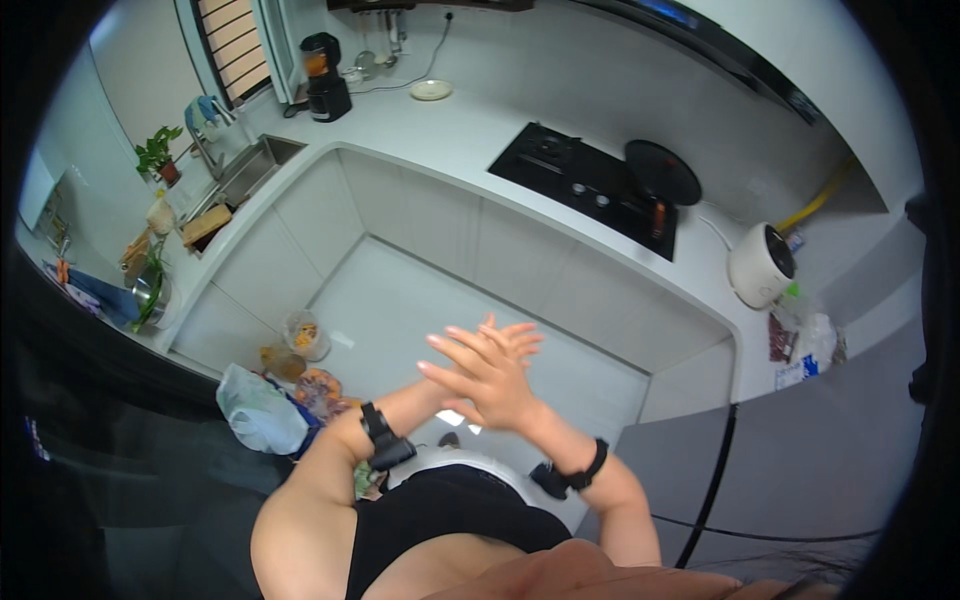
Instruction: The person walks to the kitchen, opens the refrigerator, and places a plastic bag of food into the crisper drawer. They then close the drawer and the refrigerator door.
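In front of my body, above the kitchen floor (420, 277), my two hands cross one over the other. My right hand (491, 379) lies nearer the camera, its fingers spread and pointing to the upper left. Behind it, my left hand (525, 337) is partly hidden; its visible fingers are apart and point to the upper right. I see nothing held in either. Whether the palms press together cannot be told. Black straps with small dark devices circle the left forearm (384, 439) and the right forearm (577, 476).
A white counter (405, 154) bends around me, bearing a sink (259, 169), a blender (326, 82), a gas hob (555, 161) with a frying pan (664, 172), and a white appliance (757, 266). Plastic bags (262, 409) and a tub (306, 336) stand on the floor at left.
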Tool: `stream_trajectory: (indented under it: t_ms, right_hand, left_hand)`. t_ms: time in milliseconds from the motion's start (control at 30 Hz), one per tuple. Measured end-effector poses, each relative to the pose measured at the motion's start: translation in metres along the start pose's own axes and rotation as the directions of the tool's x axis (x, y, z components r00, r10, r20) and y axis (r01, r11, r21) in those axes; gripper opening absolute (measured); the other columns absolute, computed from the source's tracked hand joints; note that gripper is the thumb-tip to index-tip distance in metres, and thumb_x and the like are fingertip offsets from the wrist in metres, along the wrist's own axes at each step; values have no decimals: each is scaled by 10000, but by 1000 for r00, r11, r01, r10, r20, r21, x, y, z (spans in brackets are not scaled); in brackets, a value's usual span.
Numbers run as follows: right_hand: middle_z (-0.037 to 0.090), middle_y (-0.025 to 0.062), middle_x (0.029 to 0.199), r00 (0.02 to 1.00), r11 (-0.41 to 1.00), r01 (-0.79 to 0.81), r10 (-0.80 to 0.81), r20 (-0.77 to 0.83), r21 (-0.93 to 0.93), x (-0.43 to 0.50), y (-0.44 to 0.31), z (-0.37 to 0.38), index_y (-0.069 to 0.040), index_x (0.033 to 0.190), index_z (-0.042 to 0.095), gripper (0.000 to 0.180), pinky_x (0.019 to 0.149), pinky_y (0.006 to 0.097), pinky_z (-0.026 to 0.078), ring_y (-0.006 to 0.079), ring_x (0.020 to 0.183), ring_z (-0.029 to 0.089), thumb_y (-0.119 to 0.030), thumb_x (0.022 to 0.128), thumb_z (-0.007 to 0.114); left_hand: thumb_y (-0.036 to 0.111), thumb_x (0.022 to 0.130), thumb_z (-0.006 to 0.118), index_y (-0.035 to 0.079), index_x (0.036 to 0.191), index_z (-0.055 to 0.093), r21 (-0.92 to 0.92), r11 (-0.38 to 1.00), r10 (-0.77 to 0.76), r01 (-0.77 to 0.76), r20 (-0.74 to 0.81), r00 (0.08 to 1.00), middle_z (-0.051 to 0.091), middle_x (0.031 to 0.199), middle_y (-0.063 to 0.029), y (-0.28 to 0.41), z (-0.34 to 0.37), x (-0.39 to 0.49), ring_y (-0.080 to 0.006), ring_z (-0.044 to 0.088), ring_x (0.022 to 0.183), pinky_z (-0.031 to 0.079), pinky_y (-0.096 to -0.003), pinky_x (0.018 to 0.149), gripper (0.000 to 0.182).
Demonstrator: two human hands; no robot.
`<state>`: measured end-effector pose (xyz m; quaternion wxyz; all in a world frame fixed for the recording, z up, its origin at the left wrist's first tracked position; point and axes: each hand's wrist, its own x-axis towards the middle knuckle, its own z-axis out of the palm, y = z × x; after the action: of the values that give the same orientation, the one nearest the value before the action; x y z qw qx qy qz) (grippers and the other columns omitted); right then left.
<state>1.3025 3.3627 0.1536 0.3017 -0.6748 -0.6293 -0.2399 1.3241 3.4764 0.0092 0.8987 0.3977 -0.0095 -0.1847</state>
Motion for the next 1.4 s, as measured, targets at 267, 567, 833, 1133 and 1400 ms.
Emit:
stream_trajectory:
  t_ms: [267,567,833,1133,1400]
  right_hand:
    - [592,180,1302,542,427,-835,750,379,347,83,152,184,-81,1341,540,545,1091,532,334,277,1204,563,-470,970,449]
    - [583,107,1242,461,-594,-741,-111,880,314,259,150,333,-77,1380,469,530,1086,455,357,266,1209,514,-427,982,448]
    - [546,91,1302,982,416,-128,-75,175,900,416,268,429,-151,1304,576,450,1134,464,296,273,1315,461,-260,873,646]
    - [665,152,1032,890,800,-223,-66,451,558,529,402,676,-98,1072,654,284,844,476,466,344,978,610,-259,838,637]
    - [506,238,668,571,610,-748,393,721,261,600,465,791,30,759,518,460,618,448,416,358,603,491,-320,1043,429]
  left_hand:
    - [539,993,421,87,1459,433,340,768,574,-542,10,819,373,1534,-147,180,-24,-110,-332,352,1415,267,-558,1143,649]
    - [446,946,492,80,1145,643,753,-649,730,106,577,366,617,1198,-130,245,-315,-66,-276,567,1085,402,-501,1003,443]
    - [456,1021,389,44,1351,450,357,780,550,-514,-783,290,546,1278,-107,415,-462,-35,-245,535,1051,435,-428,915,532]
    - [434,1066,286,78,1487,358,7,722,512,-692,-678,527,471,1451,-101,541,-544,-65,-246,423,1366,339,-444,1119,556]
    - [375,1051,397,70,1232,565,-149,328,359,-933,-894,269,621,1185,-63,661,-768,-158,-175,606,992,506,-337,857,393]
